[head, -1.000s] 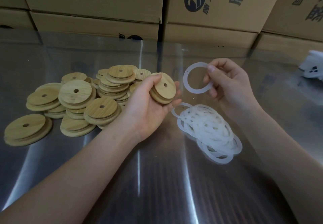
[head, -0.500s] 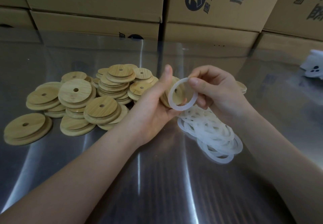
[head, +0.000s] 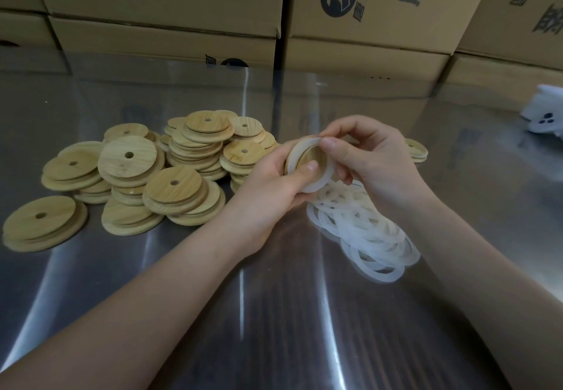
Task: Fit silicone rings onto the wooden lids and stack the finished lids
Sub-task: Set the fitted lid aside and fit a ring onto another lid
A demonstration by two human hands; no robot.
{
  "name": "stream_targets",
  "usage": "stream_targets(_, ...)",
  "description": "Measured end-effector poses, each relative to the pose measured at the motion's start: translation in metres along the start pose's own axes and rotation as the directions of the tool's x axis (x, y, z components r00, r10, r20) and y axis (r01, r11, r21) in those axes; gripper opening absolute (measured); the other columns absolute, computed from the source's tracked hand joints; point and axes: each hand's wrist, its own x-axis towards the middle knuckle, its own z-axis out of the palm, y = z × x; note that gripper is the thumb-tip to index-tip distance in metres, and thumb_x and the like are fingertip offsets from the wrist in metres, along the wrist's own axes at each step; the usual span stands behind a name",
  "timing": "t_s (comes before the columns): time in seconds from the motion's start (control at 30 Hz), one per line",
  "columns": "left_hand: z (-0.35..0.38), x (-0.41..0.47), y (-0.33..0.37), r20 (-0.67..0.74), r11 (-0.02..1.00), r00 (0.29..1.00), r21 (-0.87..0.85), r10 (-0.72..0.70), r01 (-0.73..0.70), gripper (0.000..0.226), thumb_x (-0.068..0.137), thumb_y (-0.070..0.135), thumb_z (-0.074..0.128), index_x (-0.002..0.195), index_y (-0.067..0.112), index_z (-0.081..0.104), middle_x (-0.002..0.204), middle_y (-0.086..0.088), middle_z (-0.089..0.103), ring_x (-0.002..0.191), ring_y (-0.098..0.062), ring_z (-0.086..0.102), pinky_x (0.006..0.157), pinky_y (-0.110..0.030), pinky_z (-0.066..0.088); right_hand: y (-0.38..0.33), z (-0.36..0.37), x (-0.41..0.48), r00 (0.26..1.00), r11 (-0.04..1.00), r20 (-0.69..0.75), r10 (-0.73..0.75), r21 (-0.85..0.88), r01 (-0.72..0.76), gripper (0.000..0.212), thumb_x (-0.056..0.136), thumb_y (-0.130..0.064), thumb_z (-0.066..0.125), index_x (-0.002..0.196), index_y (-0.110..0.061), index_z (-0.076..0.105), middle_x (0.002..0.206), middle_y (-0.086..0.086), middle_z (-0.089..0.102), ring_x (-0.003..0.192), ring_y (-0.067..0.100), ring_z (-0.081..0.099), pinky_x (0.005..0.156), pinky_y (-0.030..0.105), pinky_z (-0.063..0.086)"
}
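Ring and lid held between both hands

Left hand (head: pixel 274 182) grasps a round wooden lid (head: pixel 307 155), tilted on edge above the steel desk (head: pixel 274 313), fingers curled behind it and the thumb pressed on its near face. Right hand (head: pixel 376 161) meets it from the other side: thumb and forefinger pinch a white silicone ring (head: pixel 319 187) at the lid's upper edge. The ring loops round the lid's face down to its lower rim; whether it sits fully in place cannot be told.

Directly below the joined grip and trailing toward the person's right lies a loose pile of silicone rings (head: pixel 365 231), overlapping flat on the desk. Left of the grip spreads a heap of wooden lids (head: pixel 189 164), each with a small centre hole, some in short stacks, some sliding off one another, the nearest ones almost at the left hand's knuckles. Just past the right hand, on its far side, sits a small stack of lids (head: pixel 416 149). Well off to the right of the grip a white object (head: pixel 545 115) with dark dots lies at the desk's edge; what it is cannot be made out. Beyond the grip, printed cardboard boxes (head: pixel 167 9) line the back of the desk.
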Motion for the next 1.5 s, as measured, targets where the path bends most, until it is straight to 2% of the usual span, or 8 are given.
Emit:
stream_targets(0.2, -0.001, -0.001, -0.001, -0.099, 0.979, 0.986, 0.168, 0.137, -0.119, 0.03, 0.098, 0.007, 0.054, 0.124, 0.019, 0.062, 0.111, -0.002, 0.069, 0.107, -0.015, 0.066, 0.097, -0.041, 0.054, 0.002, -0.001, 0.0, 1.0, 1.0, 0.001, 0.009, -0.017, -0.009, 0.011, 0.085, -0.012, 0.068, 0.082, -0.022, 0.071, 0.068, -0.004, 0.064, 0.051, 0.013, 0.051, 0.047, 0.021, 0.042)
stream_targets(0.37, -0.002, 0.0, -0.002, -0.128, 0.924, 0.953, 0.311, 0.273, -0.223, 0.039, 0.094, 0.009, 0.06, 0.128, 0.028, 0.056, 0.116, 0.006, 0.065, 0.111, -0.006, 0.062, 0.099, -0.035, 0.052, 0.004, -0.002, 0.0, 1.0, 0.999, -0.009, 0.028, -0.027, -0.028, 0.013, 0.084, -0.013, 0.069, 0.081, -0.025, 0.072, 0.071, -0.004, 0.064, 0.053, 0.014, 0.051, 0.047, 0.023, 0.042)
stream_targets(0.57, -0.003, -0.001, -0.005, -0.098, 0.89, 0.926, 0.33, 0.365, -0.315, 0.034, 0.097, 0.016, 0.058, 0.126, 0.03, 0.048, 0.102, 0.004, 0.064, 0.096, -0.011, 0.063, 0.084, -0.03, 0.052, 0.006, -0.003, 0.001, 0.999, 0.999, -0.021, 0.036, -0.031, -0.037, 0.012, 0.085, -0.016, 0.069, 0.08, -0.026, 0.072, 0.07, -0.003, 0.064, 0.053, 0.015, 0.053, 0.048, 0.023, 0.043)
stream_targets(0.77, -0.003, -0.001, -0.004, -0.068, 0.81, 0.879, 0.425, 0.472, -0.403, 0.02, 0.1, 0.015, 0.052, 0.115, 0.025, 0.044, 0.098, 0.004, 0.059, 0.088, -0.005, 0.058, 0.078, -0.02, 0.047, 0.008, 0.0, 0.0, 0.998, 0.999, -0.047, 0.036, -0.035, -0.038, 0.012, 0.086, -0.016, 0.069, 0.079, -0.026, 0.071, 0.068, -0.003, 0.064, 0.051, 0.015, 0.053, 0.048, 0.023, 0.044)
stream_targets(0.9, -0.004, 0.001, -0.006, -0.077, 0.79, 0.869, 0.463, 0.488, -0.403, 0.014, 0.099, 0.014, 0.051, 0.109, 0.022, 0.045, 0.1, -0.004, 0.058, 0.09, -0.011, 0.058, 0.078, -0.027, 0.049, 0.011, 0.004, -0.003, 0.998, 0.998, -0.07, 0.007, -0.055, -0.01, 0.013, 0.09, -0.011, 0.067, 0.083, -0.021, 0.069, 0.072, -0.003, 0.064, 0.051, 0.014, 0.054, 0.049, 0.025, 0.046)
stream_targets(1.07, -0.006, 0.003, -0.006, -0.129, 0.778, 0.846, 0.484, 0.517, -0.402, 0.01, 0.098, 0.01, 0.054, 0.104, 0.018, 0.054, 0.094, 0.006, 0.06, 0.09, -0.006, 0.06, 0.08, -0.023, 0.051, 0.015, 0.009, -0.004, 0.996, 0.996, -0.083, -0.035, -0.08, 0.028, 0.012, 0.091, -0.009, 0.065, 0.084, -0.02, 0.066, 0.072, -0.006, 0.064, 0.052, 0.013, 0.055, 0.049, 0.023, 0.046)
stream_targets(1.2, -0.008, 0.003, -0.003, -0.144, 0.805, 0.853, 0.439, 0.502, -0.4, 0.011, 0.098, 0.007, 0.052, 0.106, 0.012, 0.059, 0.095, 0.005, 0.064, 0.093, -0.009, 0.063, 0.081, -0.023, 0.052, 0.016, 0.009, -0.004, 0.995, 0.996, -0.088, -0.037, -0.09, 0.029, 0.012, 0.091, -0.009, 0.064, 0.085, -0.019, 0.066, 0.072, -0.004, 0.064, 0.053, 0.015, 0.056, 0.05, 0.023, 0.046)
stream_targets(1.5, -0.008, 0.0, -0.002, -0.156, 0.819, 0.853, 0.409, 0.497, -0.403, 0.017, 0.097, 0.005, 0.052, 0.095, 0.022, 0.049, 0.091, -0.009, 0.057, 0.086, -0.019, 0.057, 0.077, -0.027, 0.048, 0.015, 0.01, -0.003, 0.995, 0.998, -0.092, -0.03, -0.062, 0.024, 0.011, 0.09, -0.01, 0.064, 0.084, -0.019, 0.066, 0.07, -0.004, 0.063, 0.053, 0.016, 0.056, 0.051, 0.024, 0.047)
